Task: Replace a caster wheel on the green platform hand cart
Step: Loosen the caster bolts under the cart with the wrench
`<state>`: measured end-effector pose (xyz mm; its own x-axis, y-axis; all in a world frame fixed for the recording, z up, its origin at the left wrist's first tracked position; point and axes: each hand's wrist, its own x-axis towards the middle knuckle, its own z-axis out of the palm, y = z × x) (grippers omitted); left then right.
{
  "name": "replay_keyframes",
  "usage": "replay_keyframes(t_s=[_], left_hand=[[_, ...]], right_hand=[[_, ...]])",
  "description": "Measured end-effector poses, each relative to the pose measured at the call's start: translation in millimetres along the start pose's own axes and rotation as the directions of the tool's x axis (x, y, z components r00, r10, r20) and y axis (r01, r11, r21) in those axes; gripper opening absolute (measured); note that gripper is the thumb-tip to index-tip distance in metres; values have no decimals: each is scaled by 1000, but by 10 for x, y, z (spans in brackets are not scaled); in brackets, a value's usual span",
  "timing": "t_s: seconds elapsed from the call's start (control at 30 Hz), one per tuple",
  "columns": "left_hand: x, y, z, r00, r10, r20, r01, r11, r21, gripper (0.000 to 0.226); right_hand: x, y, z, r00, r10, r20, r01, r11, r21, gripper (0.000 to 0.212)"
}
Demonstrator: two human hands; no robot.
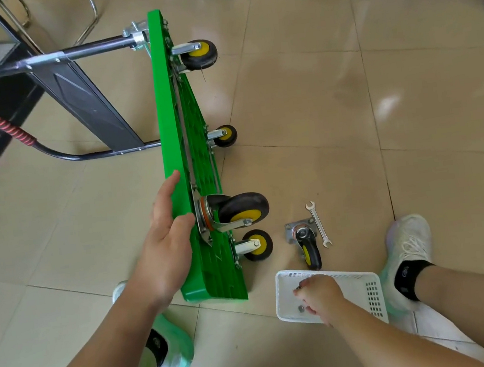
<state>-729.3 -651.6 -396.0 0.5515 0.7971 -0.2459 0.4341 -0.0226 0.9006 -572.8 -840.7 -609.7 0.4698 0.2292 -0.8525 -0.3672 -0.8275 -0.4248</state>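
The left hand (166,247), fingers straight, presses flat against the upper edge of the green platform cart (168,116), which stands on its side on the tiled floor. The right hand (321,297) reaches into the white plastic basket (374,298) with fingers curled, apparently pinching a small dark fastener (296,290) that is too small to identify. Judged step: gathering hardware for the swivel caster (238,211) at the cart's near end. The next move calls for the open-end wrench (319,224), which lies just beside the loose caster (307,245), with open floor right of the wheels.
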Motion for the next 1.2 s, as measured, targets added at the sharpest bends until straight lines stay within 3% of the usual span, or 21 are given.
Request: replay_keyframes(t_s=[0.1,0.17,0.23,0.3,0.43,0.6,0.8,1.2], left_hand=[[4,56,-15,996,68,57,-75,988,138,51],[27,100,-31,992,42,117,-71,963,259,56],[90,172,-49,991,44,130,-97,896,433,62],[169,237,-57,993,41,109,-95,825,557,65],[237,337,5,998,-57,36,18,745,667,56],[243,432,66,995,-101,-15,79,671,737,43],[229,414,42,995,-93,-26,82,666,742,44],[259,314,67,990,-79,-113,137,662,737,41]], right_hand=[[-4,-28,-20,998,54,8,-55,997,63,10],[-32,-27,-18,999,-24,42,32,981,-191,24],[-25,17,-59,998,10,-67,-5,998,68,23],[-16,58,-61,996,49,-78,-48,999,24,3],[-55,41,-132,1000,13,7,-13,1000,6,18],[0,18,-143,999,-10,51,5,994,107,8],[-6,-127,-62,998,30,55,-42,972,230,3],[103,-574,-199,967,-250,-46,254,952,172,8]])
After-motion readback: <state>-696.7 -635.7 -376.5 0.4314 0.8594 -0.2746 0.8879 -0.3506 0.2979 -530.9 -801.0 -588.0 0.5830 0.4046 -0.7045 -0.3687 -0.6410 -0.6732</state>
